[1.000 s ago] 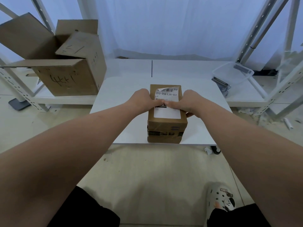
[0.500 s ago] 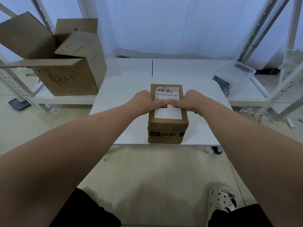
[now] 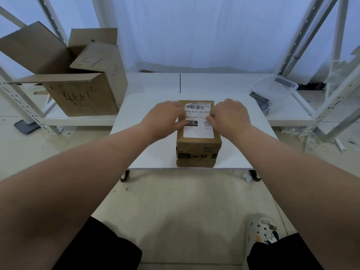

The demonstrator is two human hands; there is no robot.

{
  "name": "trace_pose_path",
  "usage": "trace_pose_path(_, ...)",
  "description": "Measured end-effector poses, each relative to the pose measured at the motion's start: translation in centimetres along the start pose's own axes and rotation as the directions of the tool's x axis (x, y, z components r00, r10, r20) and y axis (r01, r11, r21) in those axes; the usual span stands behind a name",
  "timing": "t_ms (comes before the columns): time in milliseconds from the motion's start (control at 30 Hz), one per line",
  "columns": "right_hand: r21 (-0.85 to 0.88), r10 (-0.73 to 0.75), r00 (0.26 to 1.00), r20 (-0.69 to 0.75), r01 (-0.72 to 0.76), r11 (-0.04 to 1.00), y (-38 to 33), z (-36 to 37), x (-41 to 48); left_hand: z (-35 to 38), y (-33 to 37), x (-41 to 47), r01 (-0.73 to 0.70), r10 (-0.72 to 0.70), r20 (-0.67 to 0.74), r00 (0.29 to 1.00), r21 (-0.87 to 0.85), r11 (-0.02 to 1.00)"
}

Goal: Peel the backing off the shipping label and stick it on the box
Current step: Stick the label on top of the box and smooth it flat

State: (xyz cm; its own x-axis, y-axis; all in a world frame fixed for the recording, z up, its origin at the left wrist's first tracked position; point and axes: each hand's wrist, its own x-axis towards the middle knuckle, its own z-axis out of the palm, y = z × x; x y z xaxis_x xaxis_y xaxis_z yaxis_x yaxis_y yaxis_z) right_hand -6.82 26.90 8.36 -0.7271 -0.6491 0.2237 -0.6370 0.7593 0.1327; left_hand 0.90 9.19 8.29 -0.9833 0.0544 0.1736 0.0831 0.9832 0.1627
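A small brown cardboard box (image 3: 198,151) stands near the front edge of a low white table (image 3: 152,152). A white shipping label (image 3: 197,131) with a barcode and black print lies flat on the box's top. My left hand (image 3: 165,117) rests on the box's left side, with its fingertips on the label's left edge. My right hand (image 3: 229,115) sits on the right side, fingertips touching the label's right edge by the QR code. Neither hand holds anything. No backing sheet is in view.
A large open carton (image 3: 81,94) with handwriting stands on the low shelf at the left. A clear plastic tub (image 3: 276,88) sits on the shelf at the right. Metal rack posts (image 3: 303,36) rise on both sides. My shoe (image 3: 263,228) is on the floor below.
My fingertips met at the label's middle before. Both hands have since slid apart to its left and right edges, uncovering the black print and QR code.
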Motion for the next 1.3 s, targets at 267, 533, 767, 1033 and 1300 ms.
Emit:
trace_pose_path(267, 0.428, -0.158, 0.965, 0.207, 0.056, 0.902, -0.9, -0.5, -1.7, -0.3, 0.8, -0.8, 0.011, -0.005, 0.200, 0.980, -0.027, 1.000)
trace_pose_path(533, 0.347, -0.137, 0.938, 0.318, 0.019, 0.937, -1.0, 0.2, -0.4, -0.7, 1.3, -0.9, 0.038, -0.033, 0.249, 0.968, -0.017, 0.999)
trace_pose_path(767, 0.255, -0.146, 0.986, 0.078, 0.122, 0.959, 0.2, 0.9, -0.9, -0.4, 2.0, -0.8, 0.028, -0.040, 0.258, 0.965, 0.051, 0.998)
trace_pose_path(1033, 0.272, -0.129, 0.959, 0.253, 0.058, 0.960, -0.4, 1.1, 0.1, 0.3, 1.5, -0.8, -0.075, 0.055, 0.255, 0.965, 0.069, 0.995)
trace_pose_path(1300, 0.373, -0.081, 0.971, 0.225, -0.009, 0.928, -0.1, 0.8, -0.1, 1.0, 1.4, 0.8, -0.048, -0.003, 0.326, 0.945, 0.147, 0.988)
